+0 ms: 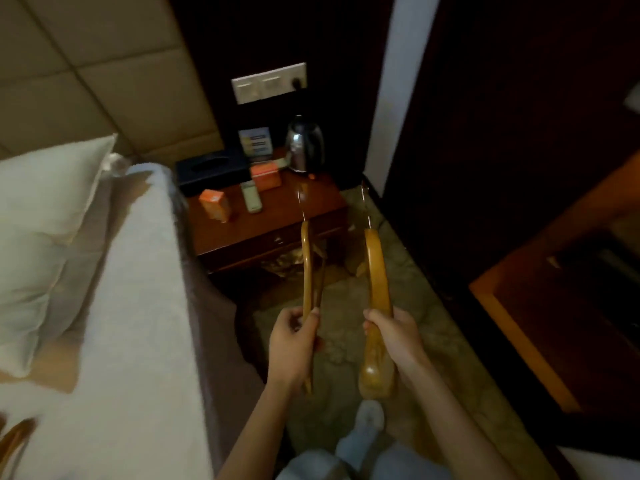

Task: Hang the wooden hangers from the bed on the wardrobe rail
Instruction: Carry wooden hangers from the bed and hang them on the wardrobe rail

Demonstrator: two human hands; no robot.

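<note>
My left hand [292,344] grips one wooden hanger [307,268] near its lower end, its metal hook pointing away over the nightstand. My right hand [394,336] holds a second wooden hanger [375,268] the same way, hook forward. Both hangers are held edge-on above the carpet, a little apart from each other. Another wooden hanger [15,439] lies on the bed [114,341] at the bottom left corner, only partly in view. The wardrobe rail is not in view.
A dark wooden nightstand [277,226] ahead carries a kettle [305,143], a tissue box [211,168], orange boxes and a remote. Pillows [45,209] lie on the bed at left. Dark wooden furniture [554,271] stands at right. Patterned carpet [346,358] runs between them.
</note>
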